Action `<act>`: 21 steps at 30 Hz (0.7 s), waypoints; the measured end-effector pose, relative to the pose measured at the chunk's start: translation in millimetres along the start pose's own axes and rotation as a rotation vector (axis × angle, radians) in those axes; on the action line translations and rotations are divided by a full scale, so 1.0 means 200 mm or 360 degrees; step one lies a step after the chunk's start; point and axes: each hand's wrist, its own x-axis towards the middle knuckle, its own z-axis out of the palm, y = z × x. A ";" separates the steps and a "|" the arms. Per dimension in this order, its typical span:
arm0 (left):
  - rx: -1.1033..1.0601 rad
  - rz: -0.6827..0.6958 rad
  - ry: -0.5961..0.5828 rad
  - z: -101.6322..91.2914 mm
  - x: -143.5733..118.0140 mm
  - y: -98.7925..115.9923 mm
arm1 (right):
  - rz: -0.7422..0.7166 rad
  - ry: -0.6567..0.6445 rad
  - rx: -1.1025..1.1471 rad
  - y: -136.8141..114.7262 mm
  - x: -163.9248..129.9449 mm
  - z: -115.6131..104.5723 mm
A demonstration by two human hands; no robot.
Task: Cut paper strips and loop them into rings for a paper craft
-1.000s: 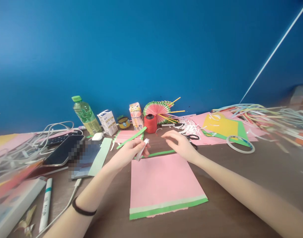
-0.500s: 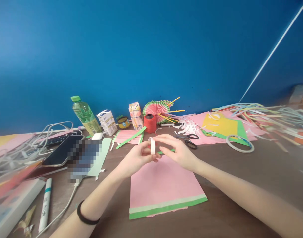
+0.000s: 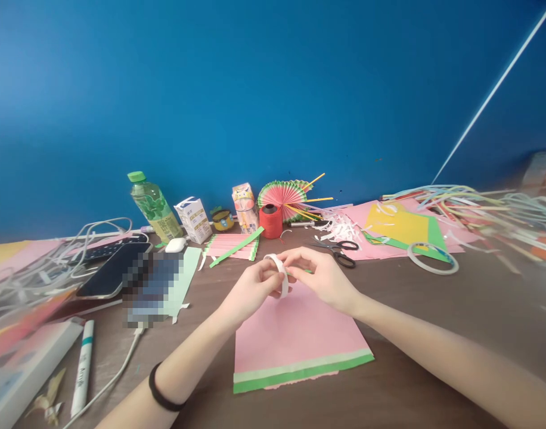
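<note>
Tape roll [image 3: 277, 273] is now pinched by both left hand [image 3: 250, 289] & right hand [image 3: 324, 275], tilted vs. half a sec ago; held just above pink sheet [image 3: 295, 336], scissors [image 3: 342, 251] beyond right hand.

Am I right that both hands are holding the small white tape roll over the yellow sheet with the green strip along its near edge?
Not quite: the sheet under the hands is pink, not yellow, as the head view shows. The rest holds: the left hand and right hand both hold the small white tape roll above it, and a green strip runs along its near edge.
</note>
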 end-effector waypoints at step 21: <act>-0.0048 0.0145 0.0270 0.01 -0.01 -0.04 | -0.0154 0.0105 -0.0449 -0.04 -0.07 0.06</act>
